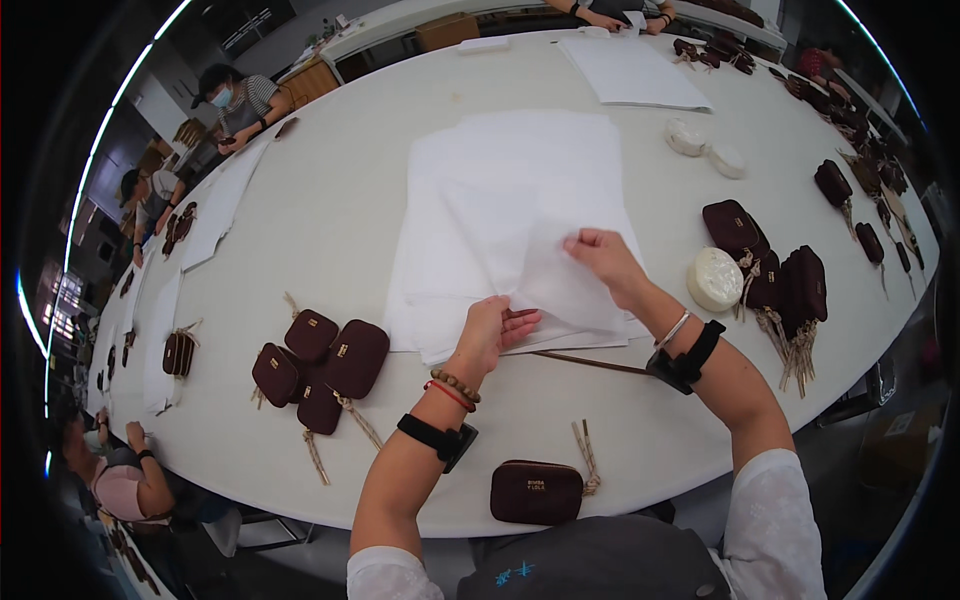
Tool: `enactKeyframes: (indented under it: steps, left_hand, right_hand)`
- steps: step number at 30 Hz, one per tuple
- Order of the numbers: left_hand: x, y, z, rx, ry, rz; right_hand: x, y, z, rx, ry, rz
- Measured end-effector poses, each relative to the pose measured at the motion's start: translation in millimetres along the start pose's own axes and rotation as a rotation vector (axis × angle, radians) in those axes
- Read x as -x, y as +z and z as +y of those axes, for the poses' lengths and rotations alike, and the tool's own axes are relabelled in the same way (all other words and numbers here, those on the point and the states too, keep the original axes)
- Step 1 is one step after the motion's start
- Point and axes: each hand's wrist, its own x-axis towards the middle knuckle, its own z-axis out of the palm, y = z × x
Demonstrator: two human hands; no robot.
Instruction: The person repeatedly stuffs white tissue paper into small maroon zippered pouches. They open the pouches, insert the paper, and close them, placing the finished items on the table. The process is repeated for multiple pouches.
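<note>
A stack of thin white paper sheets (430,230) lies in the middle of the white table. My right hand (607,262) is closed in a pinch on a raised sheet of white paper (562,275), holding it up off the stack. At the stack's near edge, my left hand (495,333) has its thumb over the paper and its fingers curled beneath, gripping the lower part of that sheet. Close in front of me sits a dark brown zipped pouch (537,492) with a beige cord. A thin brown strip (590,361) lies at the near edge of the paper.
Several brown pouches (357,358) rest left of my left arm, and more (803,285) lie at the right beside a roll of white tape (715,279). Two further rolls (686,137) stand farther back. Other people (240,105) work around the table's far and left edges.
</note>
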Motion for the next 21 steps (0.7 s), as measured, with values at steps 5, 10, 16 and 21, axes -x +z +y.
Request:
enactKeyframes:
  steps: [5, 10, 16, 21]
  left_hand:
    - [28, -13, 15, -0.437, 0.044, -0.095]
    - [101, -45, 9, -0.997, 0.181, -0.337]
    - [165, -74, -63, -0.895, 0.127, -0.433]
    - [199, -65, -89, -0.732, 0.283, -0.317]
  right_hand:
    - [4, -56, -85, -0.012, -0.534, 0.354]
    - [91, -42, -102, 0.583, -0.946, 0.145]
    - [137, -5, -41, 0.627, -0.527, -0.496]
    - [148, 13, -27, 0.478, -0.549, -0.67]
